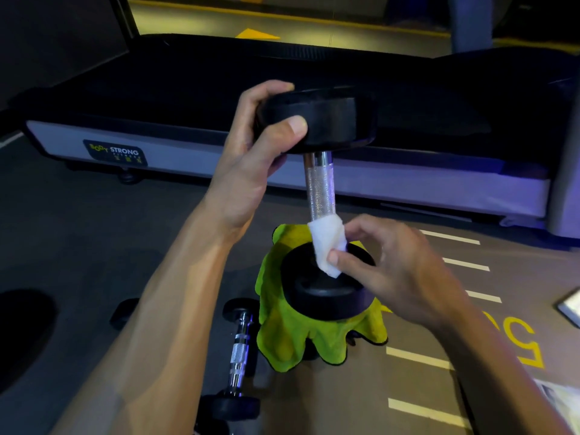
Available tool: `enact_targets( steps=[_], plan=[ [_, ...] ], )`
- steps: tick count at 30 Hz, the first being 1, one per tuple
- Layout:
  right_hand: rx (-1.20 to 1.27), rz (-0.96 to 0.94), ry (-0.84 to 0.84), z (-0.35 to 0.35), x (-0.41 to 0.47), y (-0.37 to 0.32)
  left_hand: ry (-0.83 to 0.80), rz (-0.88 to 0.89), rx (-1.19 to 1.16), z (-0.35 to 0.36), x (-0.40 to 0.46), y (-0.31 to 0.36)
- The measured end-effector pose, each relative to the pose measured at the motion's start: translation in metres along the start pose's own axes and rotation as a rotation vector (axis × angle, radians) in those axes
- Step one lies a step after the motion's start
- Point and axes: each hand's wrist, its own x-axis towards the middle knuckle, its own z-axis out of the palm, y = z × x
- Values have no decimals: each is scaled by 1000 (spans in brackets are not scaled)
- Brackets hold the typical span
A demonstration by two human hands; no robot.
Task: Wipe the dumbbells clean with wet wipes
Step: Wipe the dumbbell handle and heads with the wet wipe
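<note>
White wet wipe [326,246] hides where the dumbbell [320,183] handle meets its lower head.

The dim room had a grey rubber floor [78,246] marked with pale yellow painted stripes [417,357] and a yellow number. A long treadmill with a black belt and silver side rail [201,158] crossed the back, purple light glowing along its rail.

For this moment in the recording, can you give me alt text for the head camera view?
A left hand steadies an upright dumbbell by its top weight while the right hand presses a white wet wipe to the base of the knurled handle. It stands on a yellow-green cloth; a smaller dumbbell lies on the floor beside it.
</note>
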Motion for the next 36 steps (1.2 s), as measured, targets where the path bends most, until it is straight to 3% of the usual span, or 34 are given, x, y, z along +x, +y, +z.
enact_targets(
  steps=[2, 6, 10, 12, 15, 16, 18, 20, 24, 25, 28, 31, 36],
  plan=[
    [119, 30, -154, 2, 13, 9, -16, 10, -9, 1, 1, 1],
    [588, 141, -422, 5, 32, 25, -47, 36, -35, 3, 0, 0],
    [638, 133, -348, 13, 24, 19, -47, 63, -47, 3, 1, 0],
    [519, 165, -169, 18, 10, 5, -27, 83, -39, 3, 0, 0],
    [-93, 171, 169, 26, -10, -26, -18, 106, -17, 6, -2, 1],
    [-291, 153, 189, 27, -13, -37, -17, 107, -12, 7, -3, 1],
    [-396, 176, 134, 26, -8, -46, -15, 106, -13, 6, -4, 1],
    [-218, 212, 29, 18, 1, -37, -27, 99, -15, 5, -3, 1],
    [619, 244, -306, 9, 21, 2, -49, 96, -41, 4, -4, 2],
    [709, 249, -355, 10, 22, 9, -52, 100, -48, 4, -4, 2],
    [656, 161, -398, 11, 20, 19, -61, 112, -52, 7, -3, 1],
    [393, 129, -259, 11, 15, 15, -57, 121, -35, 8, -2, 1],
    [122, 174, 246, 31, -10, -23, -27, 124, 13, 12, -3, 3]
  ],
)
